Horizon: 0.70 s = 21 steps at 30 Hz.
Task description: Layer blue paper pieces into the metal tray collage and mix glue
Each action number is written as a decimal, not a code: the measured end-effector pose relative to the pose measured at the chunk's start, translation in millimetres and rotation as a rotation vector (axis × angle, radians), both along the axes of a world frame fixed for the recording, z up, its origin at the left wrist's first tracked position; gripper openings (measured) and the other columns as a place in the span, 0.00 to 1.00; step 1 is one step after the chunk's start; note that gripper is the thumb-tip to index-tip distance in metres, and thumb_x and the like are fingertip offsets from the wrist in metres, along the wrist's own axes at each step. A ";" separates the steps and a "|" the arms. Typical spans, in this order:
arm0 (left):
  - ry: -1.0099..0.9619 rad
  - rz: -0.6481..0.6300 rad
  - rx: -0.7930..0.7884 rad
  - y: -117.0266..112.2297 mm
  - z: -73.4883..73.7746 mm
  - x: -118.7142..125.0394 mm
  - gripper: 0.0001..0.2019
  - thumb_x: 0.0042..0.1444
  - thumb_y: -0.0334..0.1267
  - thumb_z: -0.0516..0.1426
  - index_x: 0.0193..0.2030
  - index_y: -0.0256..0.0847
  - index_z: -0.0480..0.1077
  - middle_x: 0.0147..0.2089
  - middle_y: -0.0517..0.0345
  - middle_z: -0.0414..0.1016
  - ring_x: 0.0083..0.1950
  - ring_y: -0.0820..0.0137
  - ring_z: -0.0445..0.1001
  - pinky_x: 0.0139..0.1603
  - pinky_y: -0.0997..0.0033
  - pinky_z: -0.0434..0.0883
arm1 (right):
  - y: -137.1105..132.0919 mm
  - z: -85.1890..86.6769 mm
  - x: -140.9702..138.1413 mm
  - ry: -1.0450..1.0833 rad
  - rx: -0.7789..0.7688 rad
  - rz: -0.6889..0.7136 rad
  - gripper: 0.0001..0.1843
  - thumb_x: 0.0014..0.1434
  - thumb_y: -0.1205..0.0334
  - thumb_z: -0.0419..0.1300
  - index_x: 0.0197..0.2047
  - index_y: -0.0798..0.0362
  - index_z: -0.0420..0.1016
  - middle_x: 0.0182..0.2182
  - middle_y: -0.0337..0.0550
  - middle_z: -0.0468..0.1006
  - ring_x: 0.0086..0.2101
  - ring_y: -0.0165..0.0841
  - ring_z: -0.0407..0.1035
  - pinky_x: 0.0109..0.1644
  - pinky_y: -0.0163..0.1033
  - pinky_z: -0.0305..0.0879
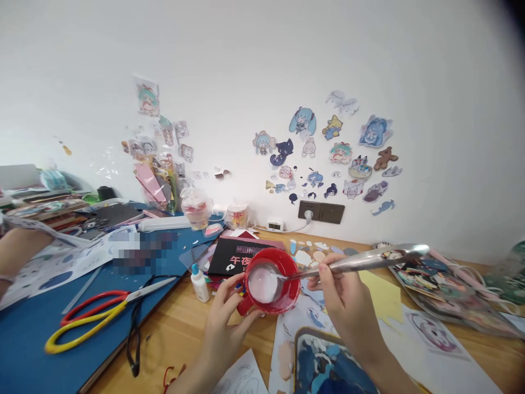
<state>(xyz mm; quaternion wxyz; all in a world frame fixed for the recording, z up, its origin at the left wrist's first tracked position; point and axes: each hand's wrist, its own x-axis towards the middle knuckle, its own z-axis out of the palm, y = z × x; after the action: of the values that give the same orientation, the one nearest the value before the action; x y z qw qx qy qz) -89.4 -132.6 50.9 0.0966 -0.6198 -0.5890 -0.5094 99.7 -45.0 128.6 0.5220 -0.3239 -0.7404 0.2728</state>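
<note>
My left hand [232, 306] is closed around the handle side of a red mug [293, 301], which tilts toward me with its opening in view. A large metal spoon [361, 260] is gripped in my right hand [342, 290], fingers pinching its handle. The spoon's bowl sits inside the mug's mouth and holds a whitish, slightly pink liquid [264, 285]. How much is in the mug beneath the bowl is hidden. Below my right wrist lies a tray [298, 355] of blue and white paper scraps.
Scissors [110, 309] with red and yellow handles lie open on a blue board [36, 361] at left. Another person's arm [24, 254] reaches in there. A glue bottle [199, 285] and a black box [223, 257] stand near the mug. Clear pouches [435, 290] lie right.
</note>
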 end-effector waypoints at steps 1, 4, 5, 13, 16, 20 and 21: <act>-0.011 0.005 -0.011 0.1 -0.2 -0.2 0.07 0.51 0.37 0.59 0.38 0.41 0.69 0.52 0.46 0.63 0.51 0.60 0.66 0.47 0.60 0.70 | 0.4 1.3 1.7 0.005 0.014 -0.003 0.06 0.61 0.59 0.49 0.38 0.52 0.60 0.28 0.40 0.72 0.25 0.29 0.71 0.28 0.32 0.70; -0.046 -0.001 -0.037 0.7 -2.4 -0.7 0.07 0.51 0.38 0.59 0.37 0.40 0.69 0.52 0.46 0.64 0.51 0.60 0.66 0.48 0.60 0.69 | 2.2 5.1 9.3 -0.064 0.236 0.017 0.03 0.61 0.63 0.49 0.36 0.51 0.62 0.29 0.41 0.71 0.27 0.29 0.71 0.30 0.32 0.70; -0.053 -0.006 -0.042 0.9 -3.3 -0.8 0.07 0.51 0.38 0.59 0.37 0.40 0.69 0.52 0.46 0.64 0.51 0.61 0.66 0.48 0.60 0.69 | 2.9 6.0 12.3 -0.106 0.344 0.018 0.03 0.60 0.65 0.49 0.36 0.51 0.62 0.30 0.41 0.72 0.28 0.30 0.71 0.31 0.34 0.70; -0.065 -0.038 -0.014 2.5 -5.4 -0.8 0.06 0.51 0.36 0.59 0.35 0.40 0.69 0.53 0.47 0.63 0.53 0.61 0.66 0.50 0.61 0.68 | 3.7 10.6 25.0 -0.236 0.666 0.241 0.12 0.56 0.73 0.51 0.42 0.50 0.61 0.32 0.41 0.74 0.35 0.32 0.71 0.38 0.37 0.68; -0.058 -0.080 0.003 2.9 -6.8 -1.0 0.07 0.51 0.34 0.59 0.38 0.41 0.69 0.54 0.47 0.62 0.53 0.62 0.66 0.51 0.61 0.69 | 2.9 11.5 23.5 -0.281 0.694 0.338 0.13 0.56 0.74 0.51 0.43 0.50 0.61 0.33 0.42 0.74 0.34 0.31 0.70 0.38 0.36 0.67; -0.053 -0.121 0.035 1.6 -7.6 -0.5 0.10 0.52 0.33 0.58 0.42 0.43 0.70 0.55 0.47 0.61 0.53 0.62 0.66 0.52 0.61 0.70 | 1.2 10.6 19.1 -0.306 0.702 0.280 0.11 0.57 0.73 0.49 0.42 0.50 0.61 0.31 0.41 0.74 0.32 0.30 0.70 0.35 0.35 0.66; -0.056 -0.121 0.038 1.2 -7.3 -0.2 0.10 0.52 0.33 0.58 0.42 0.43 0.70 0.55 0.47 0.61 0.53 0.62 0.67 0.52 0.61 0.70 | 0.6 10.0 17.4 -0.310 0.681 0.253 0.10 0.58 0.73 0.49 0.41 0.50 0.62 0.30 0.41 0.74 0.31 0.30 0.70 0.35 0.35 0.66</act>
<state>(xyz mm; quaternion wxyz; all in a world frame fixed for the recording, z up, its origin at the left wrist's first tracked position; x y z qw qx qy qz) -89.6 -131.4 43.6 0.0607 -0.6380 -0.5432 -0.5424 117.1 -44.4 138.6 0.4438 -0.0760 -0.8926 0.0217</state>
